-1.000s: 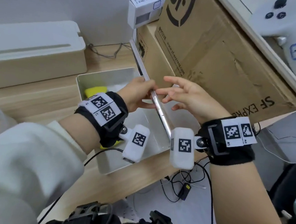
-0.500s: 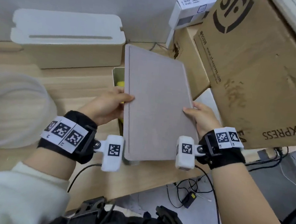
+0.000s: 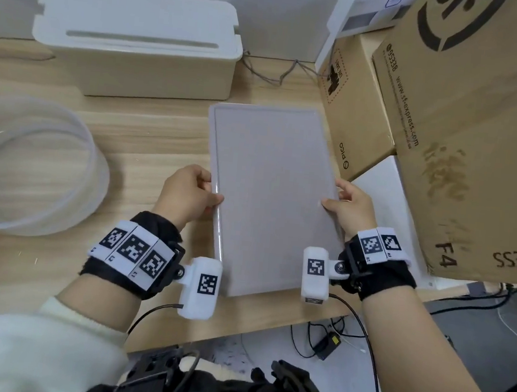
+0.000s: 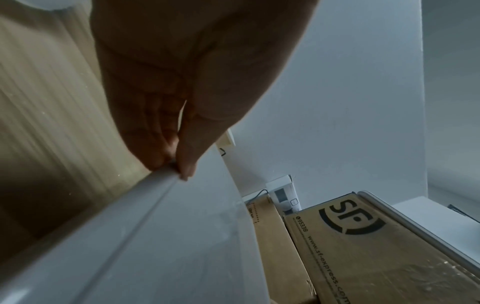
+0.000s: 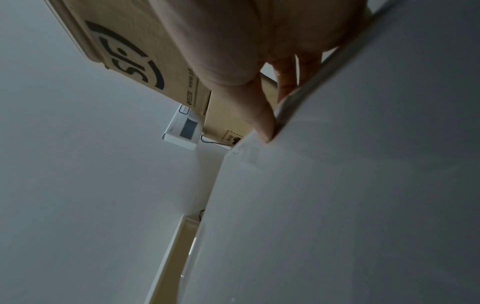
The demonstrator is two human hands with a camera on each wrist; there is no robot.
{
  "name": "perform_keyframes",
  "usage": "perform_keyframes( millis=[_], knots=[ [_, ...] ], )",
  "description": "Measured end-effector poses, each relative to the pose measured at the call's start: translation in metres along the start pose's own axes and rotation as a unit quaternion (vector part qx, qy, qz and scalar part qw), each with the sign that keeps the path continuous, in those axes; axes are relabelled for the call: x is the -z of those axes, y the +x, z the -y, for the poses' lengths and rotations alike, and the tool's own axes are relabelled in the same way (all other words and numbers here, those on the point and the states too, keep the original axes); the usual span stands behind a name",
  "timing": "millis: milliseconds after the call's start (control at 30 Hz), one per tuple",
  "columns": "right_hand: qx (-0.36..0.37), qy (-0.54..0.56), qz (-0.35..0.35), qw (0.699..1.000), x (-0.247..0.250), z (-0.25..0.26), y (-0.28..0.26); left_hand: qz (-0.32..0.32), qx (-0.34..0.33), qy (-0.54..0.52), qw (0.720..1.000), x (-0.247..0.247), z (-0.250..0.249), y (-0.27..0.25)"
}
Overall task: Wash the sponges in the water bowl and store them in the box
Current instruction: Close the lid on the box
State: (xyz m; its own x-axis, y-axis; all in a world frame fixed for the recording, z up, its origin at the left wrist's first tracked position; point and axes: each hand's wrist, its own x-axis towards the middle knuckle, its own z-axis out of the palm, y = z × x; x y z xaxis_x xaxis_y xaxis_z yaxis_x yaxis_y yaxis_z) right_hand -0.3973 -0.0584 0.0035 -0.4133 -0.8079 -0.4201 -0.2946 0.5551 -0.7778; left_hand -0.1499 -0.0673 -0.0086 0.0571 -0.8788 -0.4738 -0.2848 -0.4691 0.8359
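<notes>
**Lid held over the storage box, both hands on its long edges**

The wooden table (image 3: pixel 148 141) carries every item in view. At its right stand stacked cardboard cartons (image 3: pixel 466 127); against the back wall sits a long white box with a slotted top (image 3: pixel 136 42). At far left is the clear round water bowl (image 3: pixel 30 161), seen only as a blurred rim, so its contents cannot be read.

The flat grey lid (image 3: pixel 269 197) lies in the centre and hides the storage box beneath it completely. No sponge is visible in any view; whether the sponges are inside cannot be confirmed here. Whether the lid is seated on the box rim or hovers just above it also cannot be told.

The left hand (image 3: pixel 188 193) is clamped on the lid's left long edge, thumb on top and fingers (image 4: pixel 145 131) curled beneath, as the left wrist view shows. The right hand (image 3: pixel 349 209) pinches the opposite edge in the same manner, thumb (image 5: pixel 259 115) above the rim.

Judged risks: the lid's right edge lies close to the cartons, so a sideways shift could catch it against them. Uneven pressing from the two hands could seat one edge and leave the other raised. The box stands near the table's front edge; a push toward the person could slide it off.
</notes>
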Motion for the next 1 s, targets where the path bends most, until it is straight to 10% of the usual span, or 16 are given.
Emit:
perform_keyframes(
  millis=[1000],
  knots=[
    [0.018, -0.048, -0.012, 0.999, -0.008, -0.007, 0.023, -0.007, 0.007, -0.065, 0.998, -0.002, -0.015, 0.006]
  ],
)
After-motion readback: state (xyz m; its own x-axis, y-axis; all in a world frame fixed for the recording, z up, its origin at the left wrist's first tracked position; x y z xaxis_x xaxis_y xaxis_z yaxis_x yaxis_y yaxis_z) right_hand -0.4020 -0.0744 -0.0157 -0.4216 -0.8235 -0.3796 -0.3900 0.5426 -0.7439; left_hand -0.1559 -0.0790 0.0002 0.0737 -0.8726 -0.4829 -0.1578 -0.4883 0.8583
